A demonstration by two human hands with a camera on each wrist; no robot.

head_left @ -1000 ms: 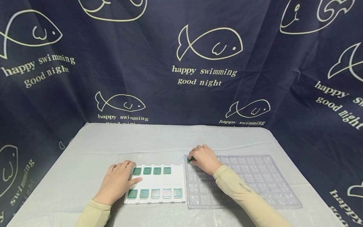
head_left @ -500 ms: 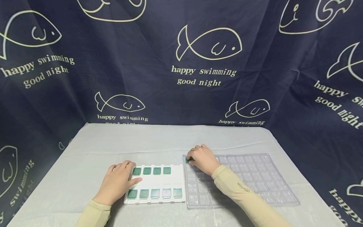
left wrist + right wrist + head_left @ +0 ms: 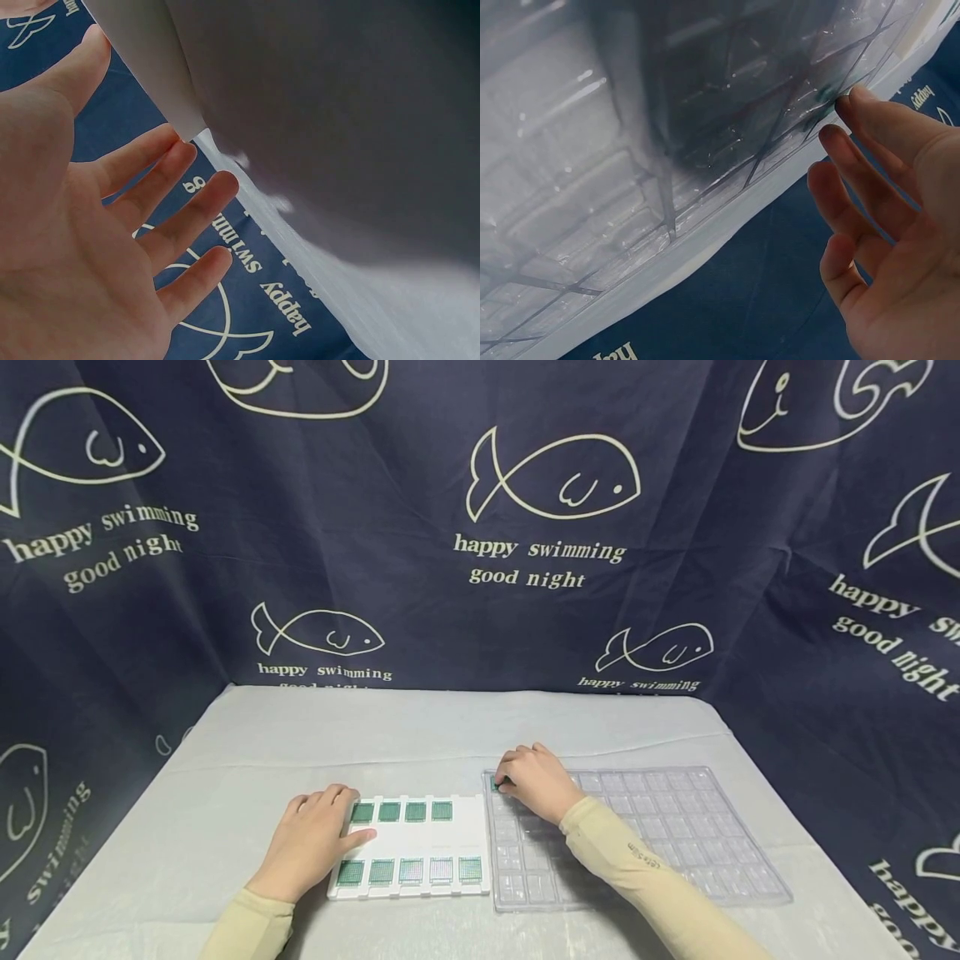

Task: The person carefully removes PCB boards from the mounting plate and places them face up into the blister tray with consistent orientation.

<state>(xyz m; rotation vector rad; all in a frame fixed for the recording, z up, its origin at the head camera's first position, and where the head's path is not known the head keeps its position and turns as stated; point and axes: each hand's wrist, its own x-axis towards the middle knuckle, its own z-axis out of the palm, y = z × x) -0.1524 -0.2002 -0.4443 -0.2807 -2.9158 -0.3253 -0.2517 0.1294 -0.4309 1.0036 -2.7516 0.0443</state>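
My left hand (image 3: 303, 842) rests on the left end of a white tray (image 3: 468, 827), its thumb over the top and its fingers by the far corner. In the left wrist view the fingers (image 3: 199, 214) are spread and fairly straight. Small square green chips with a fine grid (image 3: 411, 871) sit in two rows in this tray. At the far left corner of a clear compartment tray (image 3: 645, 806), my right hand (image 3: 538, 781) pinches a green chip (image 3: 495, 783) between thumb and index finger. The fingers partly cover it; in the right wrist view it is a dark, blurred patch.
Both trays stand side by side on a table with a white cloth (image 3: 420, 727). The clear tray has many see-through compartments, some behind the right forearm (image 3: 637, 868). A dark blue curtain with fish prints (image 3: 420, 527) encloses the back and sides.
The chip has gone from tilted to lying flatter in the corner compartment, and the clear tray has shifted slightly left. My left hand and the white tray have stayed still.
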